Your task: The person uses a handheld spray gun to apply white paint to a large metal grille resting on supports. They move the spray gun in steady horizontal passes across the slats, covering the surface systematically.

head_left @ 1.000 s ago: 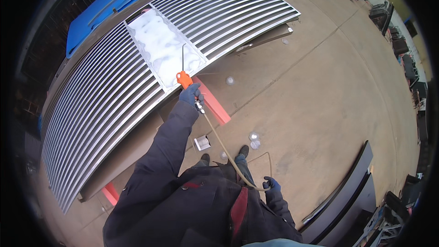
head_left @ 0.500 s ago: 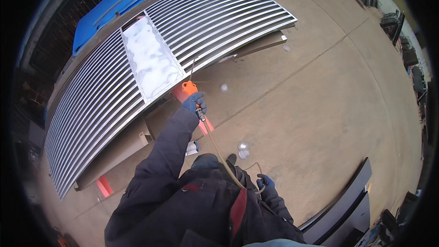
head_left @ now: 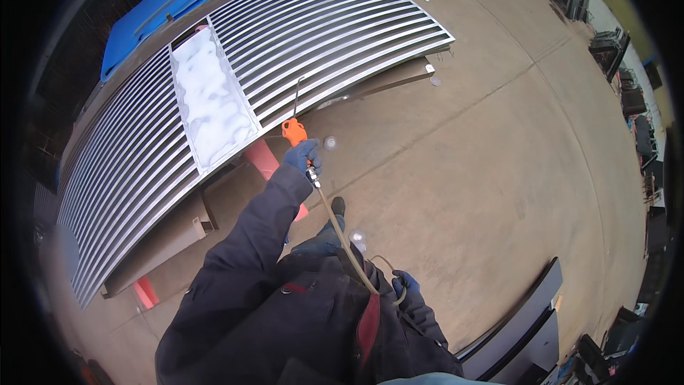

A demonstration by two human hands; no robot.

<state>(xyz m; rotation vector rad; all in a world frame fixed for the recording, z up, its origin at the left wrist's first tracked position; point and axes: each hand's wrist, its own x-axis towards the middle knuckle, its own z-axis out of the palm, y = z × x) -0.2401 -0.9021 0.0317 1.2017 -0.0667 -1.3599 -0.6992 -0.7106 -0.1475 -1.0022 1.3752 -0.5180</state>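
In a blue glove, my left hand [head_left: 304, 157] is closed around the grip of an orange air blow gun [head_left: 293, 130]. Its thin metal nozzle [head_left: 296, 103] points away from me, its bent tip over the near edge of a large slatted metal panel [head_left: 335, 32]. A solid plate [head_left: 214, 96] with a patchy whitish surface fills a section between the slats. From the gun's metal fitting [head_left: 313, 175] a tan hose [head_left: 347, 242] runs back past my body. My right hand [head_left: 403, 284], also gloved, grips a loop of that hose low beside my hip.
Metal beams [head_left: 167, 239] and red-pink supports [head_left: 263, 160] sit under the panel. Behind it lie blue sheets [head_left: 153, 11]. Dark grey panels [head_left: 516, 324] rest at the lower right, and assorted dark items [head_left: 634, 103] line the right side. My shoe [head_left: 338, 206] is on the concrete floor.
The panel has shifted left in view, and my foot now shows further forward. Both hands keep their hold; the gun's nozzle still extends over the panel's near edge.
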